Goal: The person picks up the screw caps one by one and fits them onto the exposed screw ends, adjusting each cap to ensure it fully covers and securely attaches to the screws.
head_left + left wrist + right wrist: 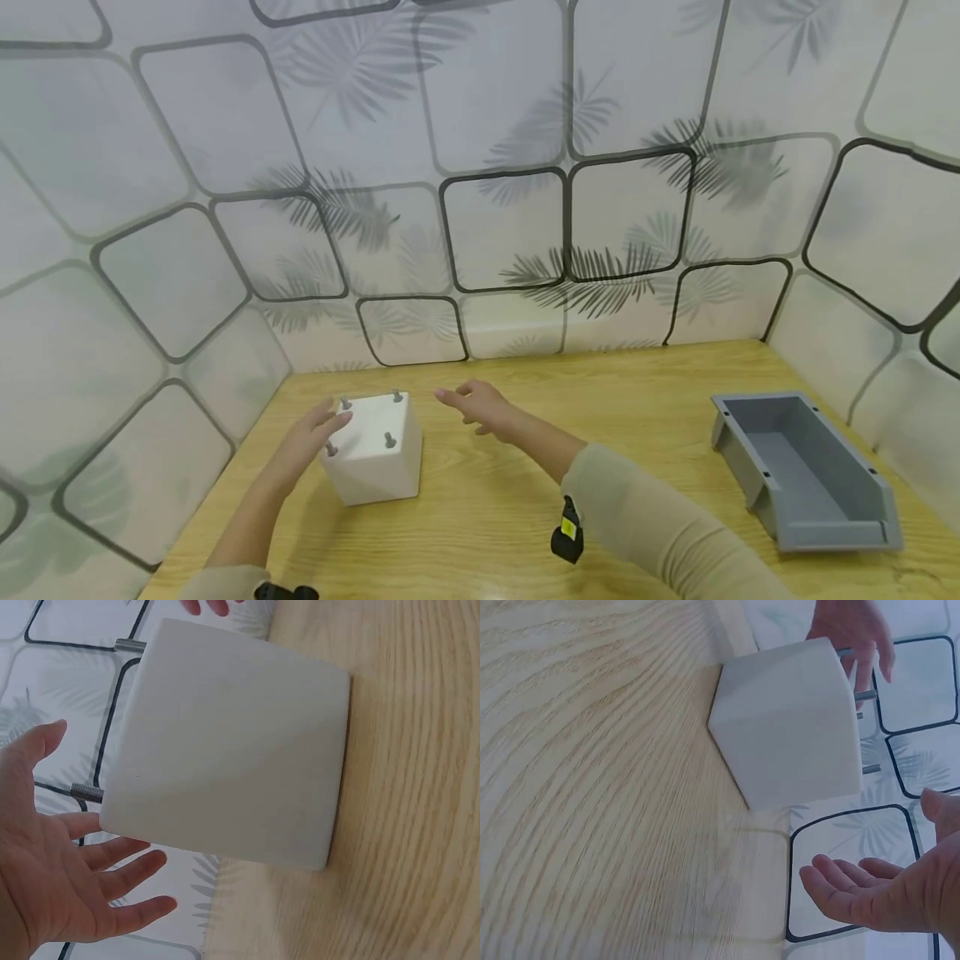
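A white block [378, 475] stands on the wooden table, with several grey threaded studs [389, 440] sticking up from its top near the corners. My left hand [306, 443] is at the block's left side, fingers spread and loosely bent, gripping nothing; whether it touches the block I cannot tell. In the left wrist view the left hand [67, 862] shows its palm beside the block [232, 742]. My right hand [483, 408] hovers to the right of the block, apart from it. The right wrist view shows the right hand [885, 892] with relaxed fingers and nothing held.
A grey plastic bin [806, 467] with a low front lip sits on the right of the wooden table [525, 517]. Patterned sheeting [510, 233] with leaf prints rises behind the table and along both sides.
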{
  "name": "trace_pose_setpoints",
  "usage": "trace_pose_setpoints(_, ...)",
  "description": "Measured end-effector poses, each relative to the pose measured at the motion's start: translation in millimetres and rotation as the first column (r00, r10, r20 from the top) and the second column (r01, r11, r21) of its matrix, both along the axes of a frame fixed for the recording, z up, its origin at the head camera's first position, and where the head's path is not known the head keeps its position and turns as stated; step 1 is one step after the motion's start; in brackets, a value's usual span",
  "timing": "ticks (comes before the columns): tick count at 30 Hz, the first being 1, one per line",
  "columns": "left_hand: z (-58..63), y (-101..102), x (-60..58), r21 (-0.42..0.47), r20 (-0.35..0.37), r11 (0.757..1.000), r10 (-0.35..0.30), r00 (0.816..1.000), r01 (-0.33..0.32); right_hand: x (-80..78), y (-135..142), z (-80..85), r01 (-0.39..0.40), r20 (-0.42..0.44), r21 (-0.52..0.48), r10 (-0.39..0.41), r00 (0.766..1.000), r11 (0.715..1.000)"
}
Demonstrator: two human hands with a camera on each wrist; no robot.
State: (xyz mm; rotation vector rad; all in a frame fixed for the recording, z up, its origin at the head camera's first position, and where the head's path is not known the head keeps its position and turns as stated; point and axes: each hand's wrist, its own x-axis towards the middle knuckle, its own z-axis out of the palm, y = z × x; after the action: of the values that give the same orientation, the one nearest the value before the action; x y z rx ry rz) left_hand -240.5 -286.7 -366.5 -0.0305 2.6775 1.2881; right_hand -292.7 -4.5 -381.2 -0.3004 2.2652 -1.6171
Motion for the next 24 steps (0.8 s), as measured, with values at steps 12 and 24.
trace_pose_setpoints(12,6.7,-8,-6.4,0.257,0.191,0.960,0.057,0.980,-0.106,2.1,-5,10.9,0.104,0.370,-0.252,-0.003,0.929,0.962)
trace_pose_setpoints(24,-1.8,-19,-14.0,0.310,0.322,0.932,0.084,0.943,-0.189,-3.6,-16,16.4,0.254,0.634,-0.369,0.042,0.772,0.894)
